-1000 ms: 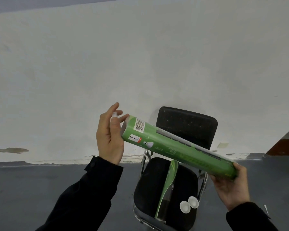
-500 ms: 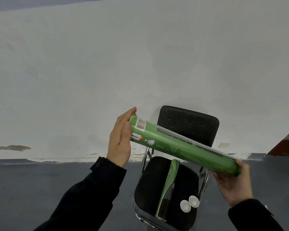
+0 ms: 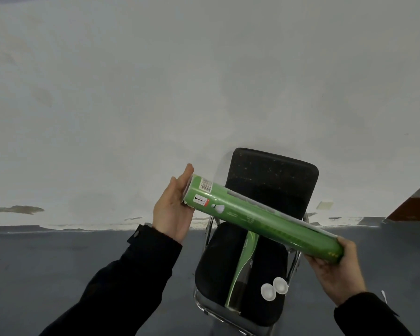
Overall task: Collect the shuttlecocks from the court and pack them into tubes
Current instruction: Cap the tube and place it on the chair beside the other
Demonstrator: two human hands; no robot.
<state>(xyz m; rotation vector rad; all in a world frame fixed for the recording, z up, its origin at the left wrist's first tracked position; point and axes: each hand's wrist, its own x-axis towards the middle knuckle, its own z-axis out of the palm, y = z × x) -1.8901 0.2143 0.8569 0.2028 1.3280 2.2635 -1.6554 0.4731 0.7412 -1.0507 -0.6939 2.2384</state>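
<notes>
Head view takes in a broad pale wall, matte and blotchy, meeting a dark grey floor. Against it stands a folding chair with black padded back and seat on a shiny metal frame. Above the seat a long green tube, glossy cardboard with a barcode label, slants from upper left down to lower right. The left hand, in a black sleeve, has straight fingers and its flat palm pressed over the tube's upper end. The right hand cups the lower end from below, fingers curled round it. A second green-and-black tube lies along the seat. Beside it rest two round white caps, smooth and touching each other.
</notes>
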